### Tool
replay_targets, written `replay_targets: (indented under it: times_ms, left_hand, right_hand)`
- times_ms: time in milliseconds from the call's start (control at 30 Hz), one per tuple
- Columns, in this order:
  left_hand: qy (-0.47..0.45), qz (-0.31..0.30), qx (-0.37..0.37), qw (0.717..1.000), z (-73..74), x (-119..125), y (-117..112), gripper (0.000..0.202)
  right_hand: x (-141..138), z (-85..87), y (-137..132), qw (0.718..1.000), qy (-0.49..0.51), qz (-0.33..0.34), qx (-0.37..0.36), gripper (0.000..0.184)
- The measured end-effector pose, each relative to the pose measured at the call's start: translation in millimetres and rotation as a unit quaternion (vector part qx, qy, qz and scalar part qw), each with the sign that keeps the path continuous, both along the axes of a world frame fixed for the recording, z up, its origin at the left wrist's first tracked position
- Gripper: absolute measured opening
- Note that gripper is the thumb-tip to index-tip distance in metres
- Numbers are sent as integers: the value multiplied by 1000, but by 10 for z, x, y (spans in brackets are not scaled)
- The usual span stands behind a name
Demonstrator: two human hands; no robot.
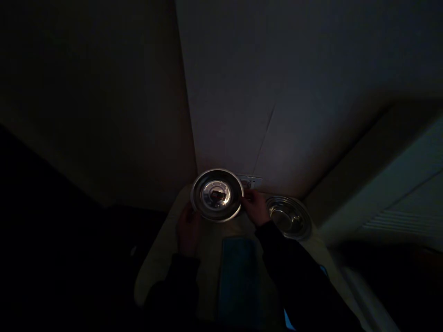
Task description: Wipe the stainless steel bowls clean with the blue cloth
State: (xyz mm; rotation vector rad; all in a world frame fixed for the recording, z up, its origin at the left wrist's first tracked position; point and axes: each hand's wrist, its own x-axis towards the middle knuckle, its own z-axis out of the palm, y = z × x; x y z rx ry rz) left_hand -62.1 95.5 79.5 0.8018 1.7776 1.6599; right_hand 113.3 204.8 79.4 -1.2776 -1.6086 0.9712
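Silver-grey metal at the centre of the head view, in very low light: a round metal dish [212, 205], tipped with a broad face toward the camera and apparently lifted over the far end of a pale table [162, 258], close to the wall [235, 115]. Right hand [256, 208] at the dish's right edge, fingers drawn narrow and pinching the rim. Left hand [188, 230] at the lower left of the rim, fingers curled in; too dark to tell whether gripping or merely touching. On the dish's middle, a small dark patch [218, 195], possibly a label, unreadable. Just beside the right hand, a second shiny dish [287, 219], ringed with several rims, perhaps a nested pile, lying on the table. Nearer the camera, a long flat bluish thing [238, 281], nature unclear; low on the wall, behind the metal dish, a socket plate [256, 182]. For good handling, best to support opposite sides of the rim with equal pressure, thumbs near the edge, and turn both wrists together to steady the tilt. With a rim likely slick and thin, better to pinch firmly than to rest loose fingertips on it. Mind the wall behind, and the second shiny dish.
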Motion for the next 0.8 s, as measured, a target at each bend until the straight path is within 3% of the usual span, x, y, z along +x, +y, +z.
replay_targets:
  times_ms: [100, 200, 400, 533, 800]
  left_hand:
    - [-135, 7, 15, 991, 94, 17, -255, 55]
    - [-179, 13, -5, 984, 141, 22, -528, 55]
    - [-174, -27, -46, 983, 95, 14, -956, 54]
    - [-166, -70, -30, 983, 51, 19, -1180, 51]
    - [-67, -22, -104, 992, -68, 1, -1583, 51]
  right_hand:
    - [25, 93, -198, 999, 50, 18, 0, 25]
    - [68, 197, -416, 996, 83, 45, 0, 26]
    - [154, 287, -829, 992, 101, 80, -1, 29]
    - [192, 265, -1093, 992, 82, 100, -4, 27]
    - [299, 44, -1522, 994, -49, 91, -27, 32]
